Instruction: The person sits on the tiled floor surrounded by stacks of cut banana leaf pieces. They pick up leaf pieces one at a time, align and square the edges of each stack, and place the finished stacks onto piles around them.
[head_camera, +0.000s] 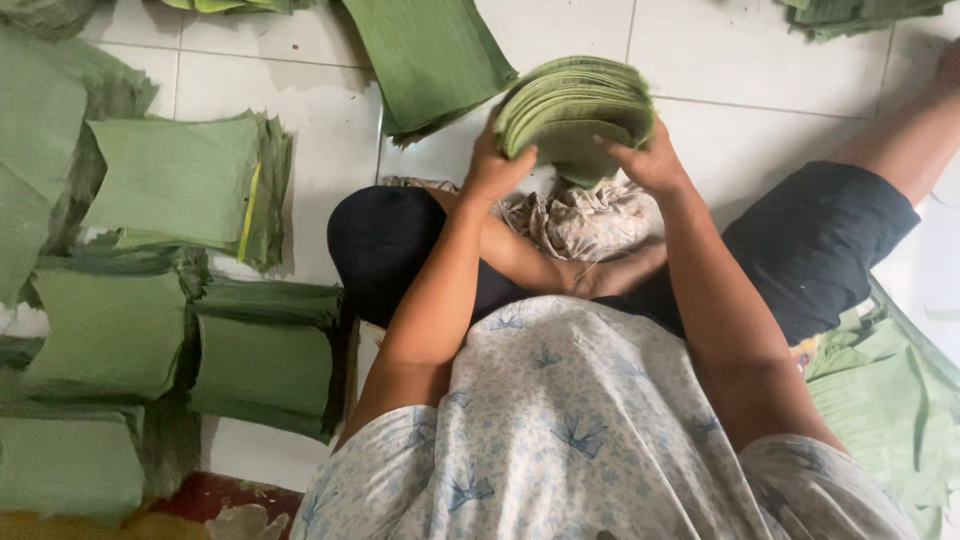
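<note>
I sit cross-legged on a white tiled floor and hold up a thick stack of round-cut green leaves (572, 108) in front of me. My left hand (492, 165) grips the stack's left edge. My right hand (648, 160) grips its right side, thumb laid over the front leaf. The stack bends into a curve between both hands. Under it, on my lap, lies a crumpled pale cloth (580, 218).
Several piles of folded rectangular green leaves (180, 180) lie on the floor at my left. A long leaf sheet (430, 60) lies ahead on the tiles. More leaf pieces (880, 390) lie at my right knee, and another pile (860, 15) at the top right.
</note>
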